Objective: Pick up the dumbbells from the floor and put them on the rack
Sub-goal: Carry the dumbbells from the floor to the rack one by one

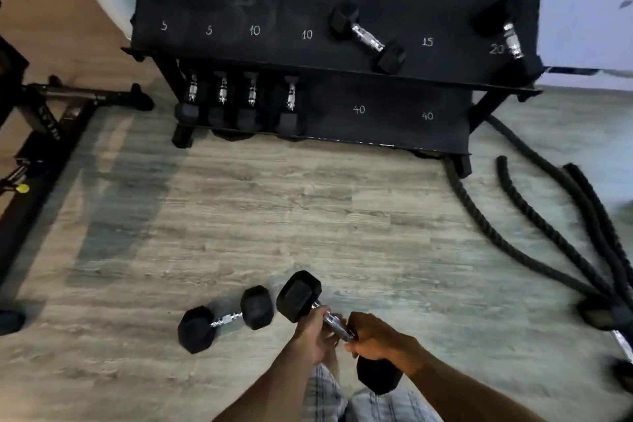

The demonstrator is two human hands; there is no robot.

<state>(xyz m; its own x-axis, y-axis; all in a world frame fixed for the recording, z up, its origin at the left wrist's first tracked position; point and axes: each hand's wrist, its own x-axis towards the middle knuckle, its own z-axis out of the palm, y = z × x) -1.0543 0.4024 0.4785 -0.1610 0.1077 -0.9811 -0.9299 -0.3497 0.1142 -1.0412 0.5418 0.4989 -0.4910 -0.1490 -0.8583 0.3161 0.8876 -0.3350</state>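
Head view: a dumbbell (335, 321) is gripped at its handle by the left hand (313, 334) and right hand (376, 336). A second dumbbell (226, 320) is seen on the floor (308, 216).

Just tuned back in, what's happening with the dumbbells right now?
A person grips the held dumbbell by its chrome handle with both the left hand and the right hand, apparently lifted off the floor in front of the rack. The second dumbbell lies on the floor just to its left. The rack carries two top-shelf dumbbells and four lower-shelf dumbbells.
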